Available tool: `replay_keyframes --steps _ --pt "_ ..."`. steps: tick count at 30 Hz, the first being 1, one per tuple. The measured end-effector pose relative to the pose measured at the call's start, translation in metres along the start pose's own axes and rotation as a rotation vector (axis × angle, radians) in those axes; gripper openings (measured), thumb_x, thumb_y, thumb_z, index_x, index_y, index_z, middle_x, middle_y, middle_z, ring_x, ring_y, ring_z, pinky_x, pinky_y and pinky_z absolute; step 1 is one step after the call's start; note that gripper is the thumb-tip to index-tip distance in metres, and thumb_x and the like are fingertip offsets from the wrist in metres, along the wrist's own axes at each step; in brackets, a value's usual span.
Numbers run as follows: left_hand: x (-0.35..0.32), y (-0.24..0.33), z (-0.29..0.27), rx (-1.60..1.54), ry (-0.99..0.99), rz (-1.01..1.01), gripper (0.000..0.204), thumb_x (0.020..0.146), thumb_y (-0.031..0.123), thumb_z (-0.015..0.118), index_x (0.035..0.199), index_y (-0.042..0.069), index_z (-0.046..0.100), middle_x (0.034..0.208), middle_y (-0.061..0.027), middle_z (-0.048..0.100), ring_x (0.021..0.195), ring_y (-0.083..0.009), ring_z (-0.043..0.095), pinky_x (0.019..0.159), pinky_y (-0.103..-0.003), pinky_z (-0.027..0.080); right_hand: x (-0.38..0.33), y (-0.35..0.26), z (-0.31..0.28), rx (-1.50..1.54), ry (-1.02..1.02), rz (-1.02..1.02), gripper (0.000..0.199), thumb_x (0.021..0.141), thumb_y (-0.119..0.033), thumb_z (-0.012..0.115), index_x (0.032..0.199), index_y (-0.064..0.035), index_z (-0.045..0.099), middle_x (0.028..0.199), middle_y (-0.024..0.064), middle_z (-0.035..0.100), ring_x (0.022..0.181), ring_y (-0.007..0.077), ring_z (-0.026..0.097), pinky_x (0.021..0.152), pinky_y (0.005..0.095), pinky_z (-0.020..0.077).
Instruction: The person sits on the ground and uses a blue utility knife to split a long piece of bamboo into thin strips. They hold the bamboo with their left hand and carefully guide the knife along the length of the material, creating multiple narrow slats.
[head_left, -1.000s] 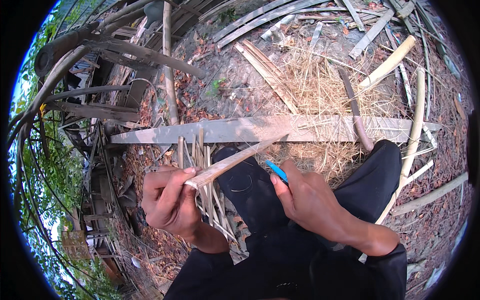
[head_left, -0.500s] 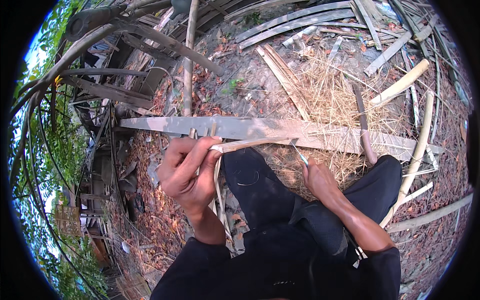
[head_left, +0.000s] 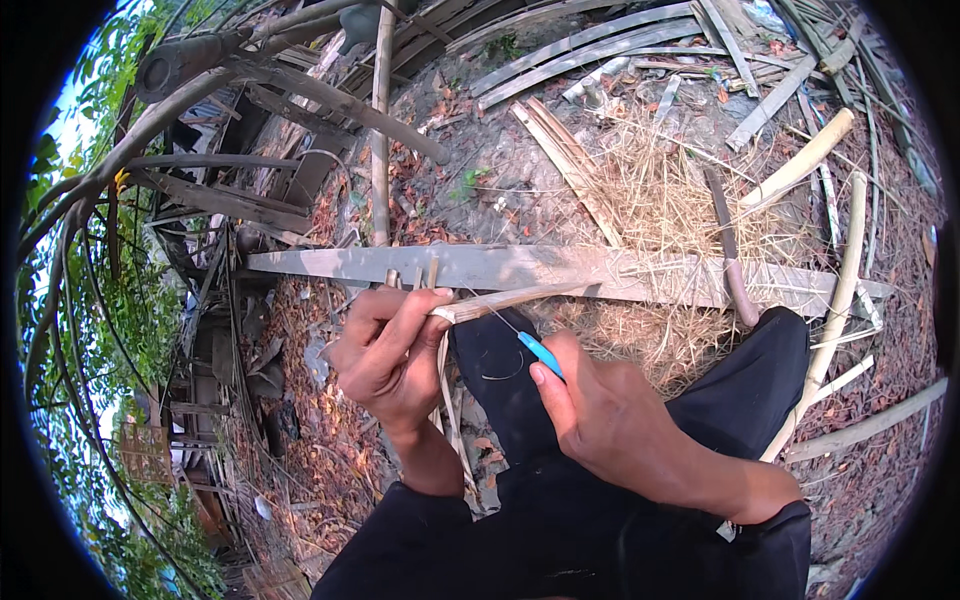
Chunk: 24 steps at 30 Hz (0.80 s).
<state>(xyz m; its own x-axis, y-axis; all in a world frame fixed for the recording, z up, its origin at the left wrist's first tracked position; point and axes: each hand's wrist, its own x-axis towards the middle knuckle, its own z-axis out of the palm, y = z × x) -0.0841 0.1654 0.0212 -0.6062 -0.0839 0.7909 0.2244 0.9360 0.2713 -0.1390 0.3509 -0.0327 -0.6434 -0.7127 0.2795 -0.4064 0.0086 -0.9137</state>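
Note:
My left hand pinches one end of a pale strip of split wood or bamboo, which points to the right above my knee. A small knife with a bright blue handle is gripped in my right hand. Its thin blade reaches up and left toward the strip, close to my left fingers; whether the edge touches the strip I cannot tell. Behind both hands a long grey plank runs across. A dark, curved blade with a brown wooden handle leans across the plank on the right.
Straw-like shavings are heaped beyond the plank. Peeled poles lie at the right, and split lengths rest on the ground ahead. An upright post and stacked old timber stand at the left.
My right hand has drawn the knife back along the strip, leftward and nearer to me, from its far end toward my left hand. My left hand has shifted slightly right and nearer, still holding the strip.

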Motion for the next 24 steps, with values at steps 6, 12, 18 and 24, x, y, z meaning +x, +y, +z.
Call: replay_keyframes --steps 6,12,18,24 --pt "-0.007 -0.012 -0.003 0.046 0.037 -0.035 0.023 0.071 -0.009 0.074 0.093 -0.004 0.072 0.079 -0.0090 0.064 0.068 -0.0143 0.057 0.059 -0.024 0.042 -0.002 0.026 0.011 -0.086 0.063 0.038 0.018 0.093 -0.012 0.058 0.098 0.0005 0.047 0.051 0.0180 0.051 0.047 0.0386 0.056 0.043 0.0468 0.0416" --pt "-0.006 -0.011 -0.003 0.042 0.019 -0.025 0.022 0.075 -0.010 0.072 0.097 -0.006 0.070 0.083 -0.0102 0.064 0.071 -0.0165 0.058 0.063 -0.025 0.045 -0.006 0.062 0.015 -0.144 0.080 0.058 0.016 0.093 -0.011 0.056 0.097 0.0016 0.047 0.052 0.0191 0.053 0.048 0.0398 0.056 0.044 0.0474 0.0438" --pt "-0.009 -0.014 -0.002 0.019 -0.037 0.002 0.016 0.083 -0.005 0.067 0.098 -0.009 0.068 0.087 -0.0116 0.061 0.076 -0.0183 0.061 0.066 -0.028 0.051 -0.010 0.051 0.019 -0.065 0.105 0.111 0.014 0.092 -0.011 0.056 0.096 0.0002 0.050 0.050 0.0210 0.052 0.048 0.0405 0.057 0.046 0.0479 0.0443" --pt "-0.009 -0.017 -0.002 -0.051 -0.083 0.071 0.015 0.090 -0.002 0.062 0.101 -0.011 0.066 0.093 -0.0130 0.059 0.083 -0.0190 0.062 0.073 -0.030 0.055 -0.016 0.101 0.023 -0.077 0.108 0.211 0.018 0.093 -0.017 0.054 0.097 -0.0005 0.049 0.052 0.0215 0.053 0.051 0.0428 0.057 0.049 0.0513 0.0450"
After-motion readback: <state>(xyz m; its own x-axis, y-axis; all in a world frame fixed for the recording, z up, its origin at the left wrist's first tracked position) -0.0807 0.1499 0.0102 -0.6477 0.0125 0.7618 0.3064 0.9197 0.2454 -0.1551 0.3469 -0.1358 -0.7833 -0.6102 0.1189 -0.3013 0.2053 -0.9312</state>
